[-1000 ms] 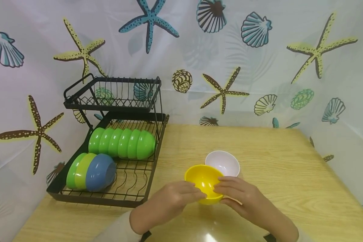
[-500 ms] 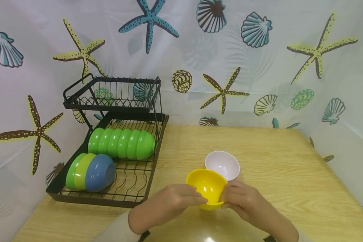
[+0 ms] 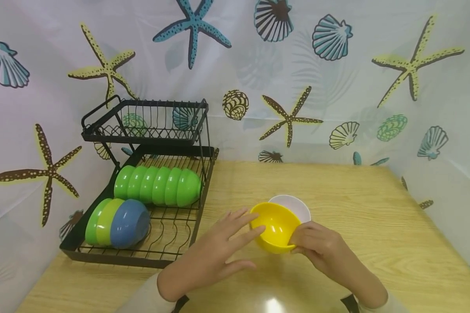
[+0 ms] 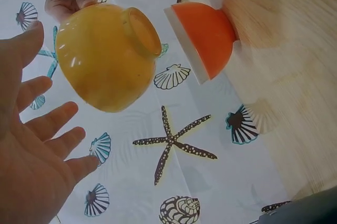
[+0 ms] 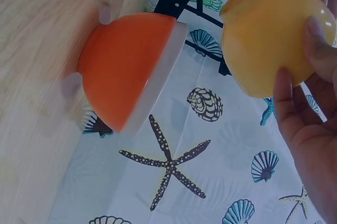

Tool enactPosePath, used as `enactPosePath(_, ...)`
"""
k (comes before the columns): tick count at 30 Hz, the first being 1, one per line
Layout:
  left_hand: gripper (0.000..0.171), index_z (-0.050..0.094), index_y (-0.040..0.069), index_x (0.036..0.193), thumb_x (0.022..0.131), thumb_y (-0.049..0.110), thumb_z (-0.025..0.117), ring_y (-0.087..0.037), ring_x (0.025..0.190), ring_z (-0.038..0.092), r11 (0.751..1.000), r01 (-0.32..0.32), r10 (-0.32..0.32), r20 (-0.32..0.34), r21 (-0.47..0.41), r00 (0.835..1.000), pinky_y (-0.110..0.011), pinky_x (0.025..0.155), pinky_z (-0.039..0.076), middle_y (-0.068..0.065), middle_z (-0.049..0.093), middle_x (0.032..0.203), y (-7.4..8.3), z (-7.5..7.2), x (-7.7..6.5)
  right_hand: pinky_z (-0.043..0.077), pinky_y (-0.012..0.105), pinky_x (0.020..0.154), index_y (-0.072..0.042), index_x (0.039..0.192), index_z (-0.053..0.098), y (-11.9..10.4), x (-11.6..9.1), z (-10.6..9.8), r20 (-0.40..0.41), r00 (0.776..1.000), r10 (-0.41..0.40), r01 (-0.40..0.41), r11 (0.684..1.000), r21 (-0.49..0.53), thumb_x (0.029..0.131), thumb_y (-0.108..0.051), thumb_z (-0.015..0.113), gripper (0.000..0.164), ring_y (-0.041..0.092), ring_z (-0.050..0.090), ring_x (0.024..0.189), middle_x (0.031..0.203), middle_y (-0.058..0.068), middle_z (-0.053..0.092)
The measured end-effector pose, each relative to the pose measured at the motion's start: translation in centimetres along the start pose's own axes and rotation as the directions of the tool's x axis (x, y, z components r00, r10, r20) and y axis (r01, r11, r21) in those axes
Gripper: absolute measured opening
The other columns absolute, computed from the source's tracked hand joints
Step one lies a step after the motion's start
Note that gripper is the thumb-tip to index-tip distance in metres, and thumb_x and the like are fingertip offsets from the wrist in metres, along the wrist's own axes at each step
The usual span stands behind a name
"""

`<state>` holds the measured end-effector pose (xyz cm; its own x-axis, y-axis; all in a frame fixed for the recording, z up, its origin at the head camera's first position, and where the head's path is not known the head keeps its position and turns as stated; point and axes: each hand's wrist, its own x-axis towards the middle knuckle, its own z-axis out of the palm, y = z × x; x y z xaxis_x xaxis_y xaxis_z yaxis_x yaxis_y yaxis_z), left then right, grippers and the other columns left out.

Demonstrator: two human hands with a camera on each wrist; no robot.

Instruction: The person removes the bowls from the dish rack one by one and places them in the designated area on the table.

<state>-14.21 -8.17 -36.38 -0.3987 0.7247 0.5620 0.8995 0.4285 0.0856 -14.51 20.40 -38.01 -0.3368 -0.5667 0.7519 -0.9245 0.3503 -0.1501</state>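
Thumb and fingers of my right hand (image 3: 323, 245) pinch the right rim of a yellow bowl (image 3: 274, 226), which is held up off the table and tilted. In the right wrist view, the bowl's underside with its foot ring shows beside that hand (image 5: 310, 124). My left hand (image 3: 215, 252) is spread at the bowl's left, fingertips overlapping its rim in the head view. Seen from the left wrist, its straight fingers (image 4: 60, 113) stand apart from the yellow bowl (image 4: 100, 58). Behind, a bowl (image 3: 299, 208), white inside and orange outside (image 5: 124, 68), stands on the table, partly hidden.
A black two-tier dish rack (image 3: 121, 257) stands at the left. Several green bowls (image 3: 188, 187) line its lower tier, with a green, a yellow-green and a blue bowl (image 3: 127, 224) in front. A shell-print curtain (image 3: 337, 87) encloses the wooden table (image 3: 376, 217).
My left hand has let go of the yellow bowl and spread its fingers. The bowl, now in my right hand alone, has moved up and right, covering more of the white bowl.
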Motion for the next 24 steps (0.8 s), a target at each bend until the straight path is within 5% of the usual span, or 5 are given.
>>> enactPosePath(10, 0.081, 0.024, 0.024, 0.153, 0.087, 0.048, 0.065, -0.034, 0.145, 0.014, 0.983, 0.182, -0.184, 0.102, 0.034, 0.978, -0.057, 0.115, 0.018, -0.006, 0.014, 0.160, -1.3, -0.6, -1.7, 0.046, 0.008, 0.087, -0.009, 0.085, 0.070, 1.1, -1.0, -0.5, 0.023, 0.981, 0.192, -0.186, 0.970, -0.157, 0.097, -0.040, 0.046, 0.042, 0.019, 0.063, 0.087, 0.089, 0.000, 0.071)
enactPosePath(18, 0.082, 0.017, 0.030, 0.154, 0.088, 0.047, 0.064, -0.034, 0.146, 0.007, 0.954, 0.296, -0.300, 0.166, 0.049, 0.940, -0.059, 0.114, 0.014, -0.004, 0.014, 0.160, -1.8, -1.1, -2.9, 0.052, 0.012, 0.078, -0.007, 0.083, 0.072, 2.2, -1.5, -0.1, -0.014, 0.977, 0.213, -0.209, 0.943, -0.258, 0.097, -0.043, 0.041, 0.049, 0.018, 0.064, 0.084, 0.087, 0.001, 0.072)
enactPosePath(24, 0.082, 0.019, 0.023, 0.154, 0.089, 0.047, 0.064, -0.035, 0.145, 0.013, 0.956, 0.290, -0.293, 0.142, 0.043, 0.945, -0.059, 0.113, 0.019, -0.006, 0.017, 0.159, -2.1, -1.6, -3.1, 0.057, 0.023, 0.070, -0.006, 0.084, 0.071, 2.8, -1.8, 0.4, 0.014, 0.968, 0.251, -0.236, 0.926, -0.293, 0.077, -0.012, 0.075, 0.010, 0.017, 0.063, 0.082, 0.085, 0.001, 0.070)
